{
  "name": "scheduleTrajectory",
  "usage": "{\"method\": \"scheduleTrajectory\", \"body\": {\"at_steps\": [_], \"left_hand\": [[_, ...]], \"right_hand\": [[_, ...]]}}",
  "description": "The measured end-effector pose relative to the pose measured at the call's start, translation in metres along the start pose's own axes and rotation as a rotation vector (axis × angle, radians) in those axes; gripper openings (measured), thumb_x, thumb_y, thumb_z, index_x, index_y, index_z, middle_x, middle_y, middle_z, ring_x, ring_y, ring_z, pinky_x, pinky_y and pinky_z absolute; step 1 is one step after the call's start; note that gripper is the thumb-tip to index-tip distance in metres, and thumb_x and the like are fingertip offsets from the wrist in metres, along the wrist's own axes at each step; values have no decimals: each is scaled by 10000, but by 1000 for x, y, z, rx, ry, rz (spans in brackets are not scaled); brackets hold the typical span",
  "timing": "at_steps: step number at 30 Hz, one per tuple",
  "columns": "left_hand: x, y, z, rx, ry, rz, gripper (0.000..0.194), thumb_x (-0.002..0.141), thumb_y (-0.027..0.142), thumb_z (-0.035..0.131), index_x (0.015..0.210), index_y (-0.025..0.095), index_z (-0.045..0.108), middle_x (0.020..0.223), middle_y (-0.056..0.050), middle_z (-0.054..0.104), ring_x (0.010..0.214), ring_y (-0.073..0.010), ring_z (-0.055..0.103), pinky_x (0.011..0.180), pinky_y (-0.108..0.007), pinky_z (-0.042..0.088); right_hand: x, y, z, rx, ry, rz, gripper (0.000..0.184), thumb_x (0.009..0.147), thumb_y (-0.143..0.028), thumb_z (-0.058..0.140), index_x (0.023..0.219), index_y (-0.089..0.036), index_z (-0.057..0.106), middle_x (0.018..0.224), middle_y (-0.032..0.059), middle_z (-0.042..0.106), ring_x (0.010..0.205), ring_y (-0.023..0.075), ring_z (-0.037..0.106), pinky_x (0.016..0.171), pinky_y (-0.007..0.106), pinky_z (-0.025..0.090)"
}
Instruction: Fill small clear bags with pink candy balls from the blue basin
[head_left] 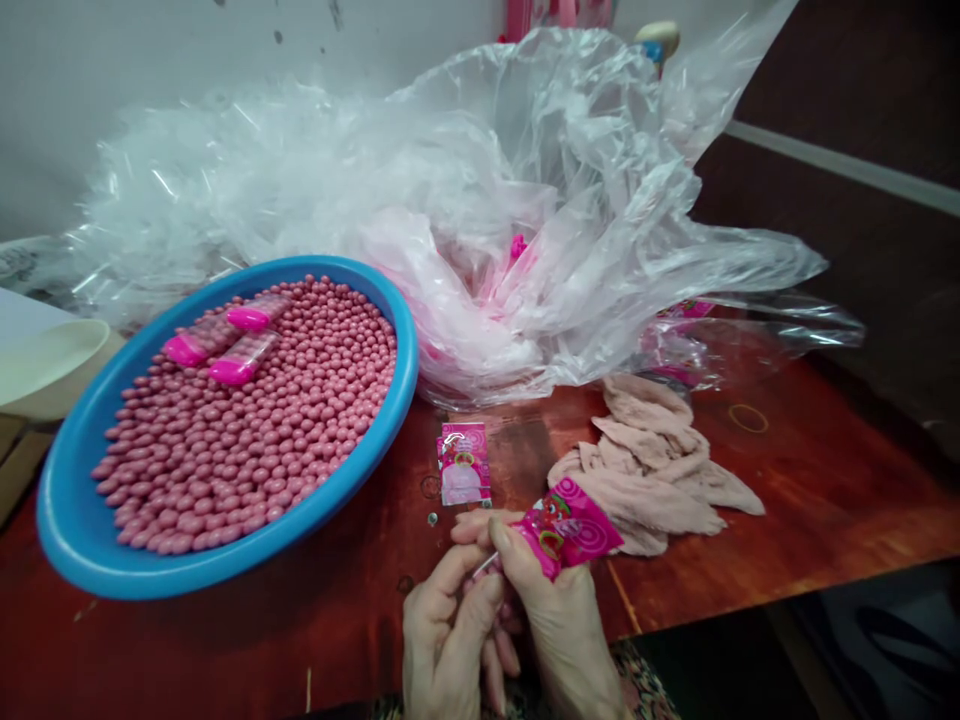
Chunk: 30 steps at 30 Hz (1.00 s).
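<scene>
My left hand (450, 625) and my right hand (559, 625) are close together at the table's front edge, fingers closed. Between them shows part of a clear tube (486, 567) with pink balls in it, mostly hidden by the fingers. A shiny pink wrapper (574, 525) printed with a cartoon figure sticks out past my right thumb, held in that hand. Just beyond the hands lies a small stack of similar printed wrappers (465, 465). A crumpled beige cloth (652, 470) rests beside the wrapper on the right.
Left stands a blue basin (401, 400) full of pink candy balls (262, 450), with three pink-capped clear tubes (244, 358) on top. Large clear plastic bags (525, 150) heap along the back. A pale bowl (56, 365) sits far left; a rubber band (748, 418) lies right.
</scene>
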<state>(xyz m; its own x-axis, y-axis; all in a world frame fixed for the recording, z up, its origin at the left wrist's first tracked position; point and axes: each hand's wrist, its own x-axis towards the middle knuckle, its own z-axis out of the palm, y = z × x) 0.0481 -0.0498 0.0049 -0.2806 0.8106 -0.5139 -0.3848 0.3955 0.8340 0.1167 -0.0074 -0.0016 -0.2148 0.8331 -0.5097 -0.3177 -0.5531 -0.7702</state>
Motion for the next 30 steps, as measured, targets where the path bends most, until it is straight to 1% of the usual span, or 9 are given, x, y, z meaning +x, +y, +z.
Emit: {"method": "scheduleTrajectory", "body": {"at_steps": [5,8,10,13,16,21,24,27,30], "left_hand": [[0,-7,2,-47,18,41,406,746,467,658,953,118,667,405,30,518,285,-30,405,281,-81,276],[5,-5,6,-151,-60,-30,361,727,436,685,896,118,652,466,28,541,321,-43,458,274,-83,305],[8,0,6,-198,-128,-95,348,720,429,692,862,115,642,488,28,542,337,-51,481,267,-86,316],[13,9,4,-209,-148,-133,309,739,402,682,827,111,629,541,2,593,357,-56,508,269,-86,326],[15,12,-1,-169,-105,-118,292,737,382,687,818,108,627,575,-20,631,371,-57,518,274,-84,328],[11,12,-5,-53,-98,-34,309,674,372,743,801,107,646,581,-24,643,400,-63,536,329,-110,411],[8,14,-1,-70,-137,-16,370,675,388,737,924,132,644,661,-31,663,453,-85,573,360,-135,451],[7,15,4,-77,-183,-29,392,723,439,680,975,145,622,701,-32,654,432,-78,554,313,-121,398],[9,14,6,-61,-125,-52,352,769,450,631,866,112,625,604,-21,621,364,-27,460,301,-80,306]], "right_hand": [[-1,10,-4,18,-34,6,408,737,-535,659,842,-145,715,554,-1,578,373,18,401,324,82,309],[0,7,-10,-9,-54,26,433,708,-523,694,894,-132,712,511,-11,554,326,22,369,291,104,280],[0,3,-16,-10,-85,14,465,695,-508,716,966,-131,698,538,-1,577,341,50,414,310,140,338],[0,-2,-24,62,-49,-108,473,732,-545,675,998,-154,687,745,63,673,562,131,585,545,233,509],[2,-6,-27,136,36,-199,419,735,-561,667,928,-190,694,848,64,699,708,168,628,704,280,517],[6,-9,-21,193,61,-138,318,785,-490,655,847,-181,700,708,29,689,589,137,605,609,253,512],[5,-7,-19,173,89,-143,291,812,-455,643,844,-172,698,664,11,672,513,97,561,542,209,489],[2,-5,-18,116,77,-127,320,817,-473,627,829,-160,693,571,-3,631,415,80,503,422,185,436],[-1,-2,-17,48,65,-125,378,813,-512,609,814,-145,699,523,6,609,400,103,513,387,201,429]]}}
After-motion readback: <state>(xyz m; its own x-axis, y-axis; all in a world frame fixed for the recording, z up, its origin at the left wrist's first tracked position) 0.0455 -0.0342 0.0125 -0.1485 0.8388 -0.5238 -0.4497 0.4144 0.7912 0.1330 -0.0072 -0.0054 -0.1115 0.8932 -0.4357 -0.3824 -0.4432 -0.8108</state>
